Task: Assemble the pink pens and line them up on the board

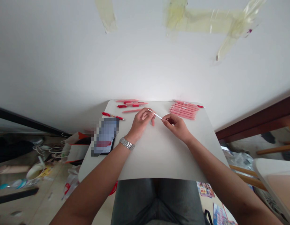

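The fingertips of the left hand [141, 120] and of the right hand [176, 124] are pinched on the two ends of a thin white refill [155, 114], which spans the gap between them just above the desk [159, 156], toward the middle of its far half. The left thumb and forefinger close on the refill's upper end, and the right thumb and forefinger close on its lower end; the other fingers of both hands curl inward. A short pink pen part [153, 122] shows just below the left fingers, between the two hands; whether it rests on the desk or hangs from the hand cannot be told. A metal watch [126, 143] sits on the left wrist. Beyond the right hand, near the far right corner of the desk, a tidy row of pink pens [184, 110] lies side by side. Beyond the left hand, along the far edge, several loose pink and red pens [129, 104] lie scattered, and one red pen [113, 116] lies apart near the left edge. A phone [104, 136] lies at the left edge of the desk, close beside the left forearm. The person's grey trousers [156, 200] show under the near edge.
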Demonstrator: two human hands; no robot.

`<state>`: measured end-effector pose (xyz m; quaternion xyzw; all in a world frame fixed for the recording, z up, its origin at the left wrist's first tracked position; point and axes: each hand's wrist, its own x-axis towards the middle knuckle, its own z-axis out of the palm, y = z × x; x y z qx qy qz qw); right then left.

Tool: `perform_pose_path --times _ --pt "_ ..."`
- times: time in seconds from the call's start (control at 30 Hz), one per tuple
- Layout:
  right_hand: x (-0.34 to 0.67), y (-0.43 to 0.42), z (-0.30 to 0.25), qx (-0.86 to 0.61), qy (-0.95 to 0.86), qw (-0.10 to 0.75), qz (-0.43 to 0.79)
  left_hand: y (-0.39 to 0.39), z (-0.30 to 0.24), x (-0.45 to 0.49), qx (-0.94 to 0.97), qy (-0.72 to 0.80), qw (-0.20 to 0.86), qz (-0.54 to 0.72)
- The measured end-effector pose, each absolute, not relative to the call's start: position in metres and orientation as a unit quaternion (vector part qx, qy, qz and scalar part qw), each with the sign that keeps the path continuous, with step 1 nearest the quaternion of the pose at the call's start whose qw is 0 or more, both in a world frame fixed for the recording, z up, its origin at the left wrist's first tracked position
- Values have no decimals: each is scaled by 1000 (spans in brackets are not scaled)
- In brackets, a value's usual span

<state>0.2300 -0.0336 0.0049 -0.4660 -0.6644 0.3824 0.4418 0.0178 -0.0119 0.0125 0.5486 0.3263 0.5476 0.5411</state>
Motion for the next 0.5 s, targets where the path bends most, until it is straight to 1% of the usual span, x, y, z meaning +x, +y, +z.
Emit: perform_pose_path --times 0.5 --pt "230 -34 8 -468 -666 442 376 -12 11 19 540 328 560 536"
